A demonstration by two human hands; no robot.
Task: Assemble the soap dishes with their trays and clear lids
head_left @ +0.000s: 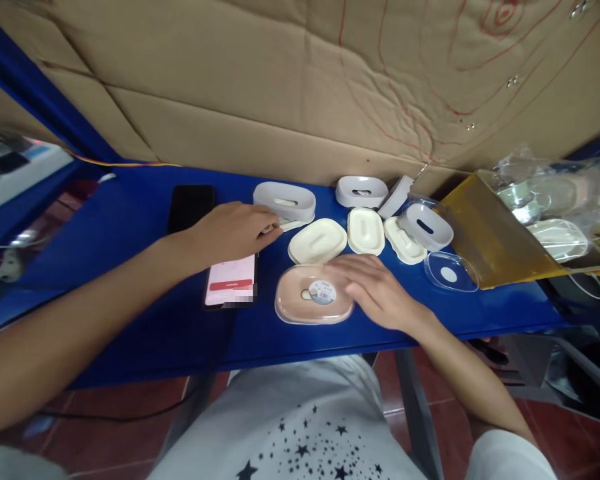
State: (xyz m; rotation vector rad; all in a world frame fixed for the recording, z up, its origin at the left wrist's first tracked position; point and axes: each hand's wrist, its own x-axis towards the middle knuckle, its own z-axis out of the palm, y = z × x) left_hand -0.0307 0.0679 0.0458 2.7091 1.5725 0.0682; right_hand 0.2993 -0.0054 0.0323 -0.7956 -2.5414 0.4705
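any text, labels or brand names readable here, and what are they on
None can be read.
Round sticker on the pink boxed soap dish by the right hand: print too small.
Phone screen near the left hand: red banner, text blurred.
Cardboard: red scribbled lines, no words.

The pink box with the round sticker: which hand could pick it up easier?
Probably the right hand. Its fingers already lie on the edge of the pink box, open and flat. The left hand is farther off, fingertips touching the white lid behind the phone.
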